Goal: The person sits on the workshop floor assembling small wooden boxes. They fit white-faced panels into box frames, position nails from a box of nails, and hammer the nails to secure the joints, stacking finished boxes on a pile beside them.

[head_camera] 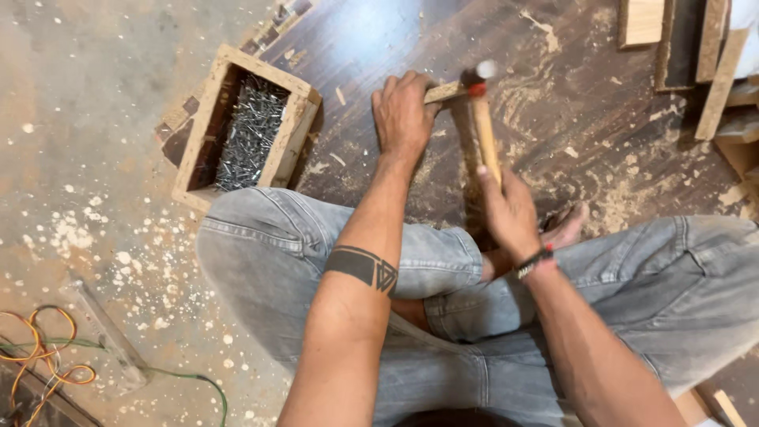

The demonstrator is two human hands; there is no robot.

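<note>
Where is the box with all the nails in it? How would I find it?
Start at the person's grey trouser knee and look just above it, up and to the left of the left hand. There sits a small open wooden box, half on the dark board. It is the only box filled with shiny silver nails.

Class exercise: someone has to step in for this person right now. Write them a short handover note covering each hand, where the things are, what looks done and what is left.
Left hand: pressed down on a small wood piece on the dark board.
Right hand: gripping the hammer by its wooden handle, head over the wood piece.
Wooden box of nails: on the floor to the left.
Done: sawdust shows earlier work.
Left: whether any nail is driven cannot be seen.
</note>
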